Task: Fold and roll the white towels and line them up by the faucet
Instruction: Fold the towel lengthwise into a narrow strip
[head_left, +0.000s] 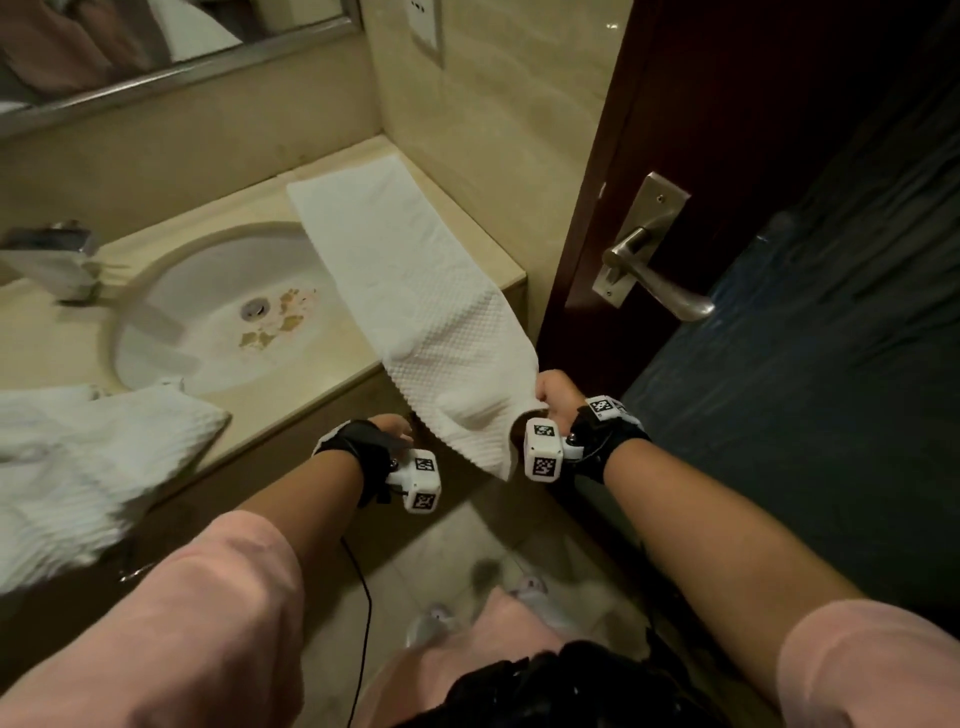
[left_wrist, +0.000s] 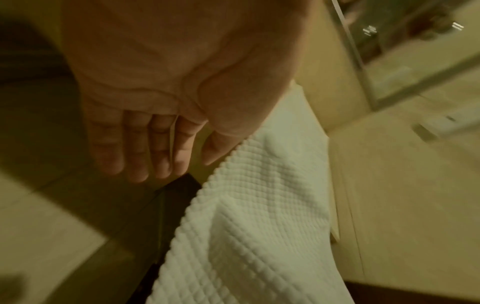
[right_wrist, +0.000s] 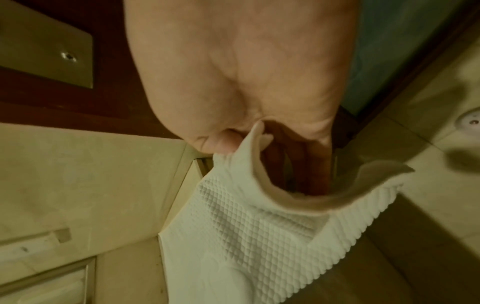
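Right hand (head_left: 556, 397) grip pinches the towel (head_left: 415, 291) corner; left hand (head_left: 387, 431) slack beside it.

No text, label or number can be read anywhere

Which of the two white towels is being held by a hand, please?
The long towel right of the sink, hanging off the counter edge: the right hand pinches its corner. The crumpled towel at the left is untouched.
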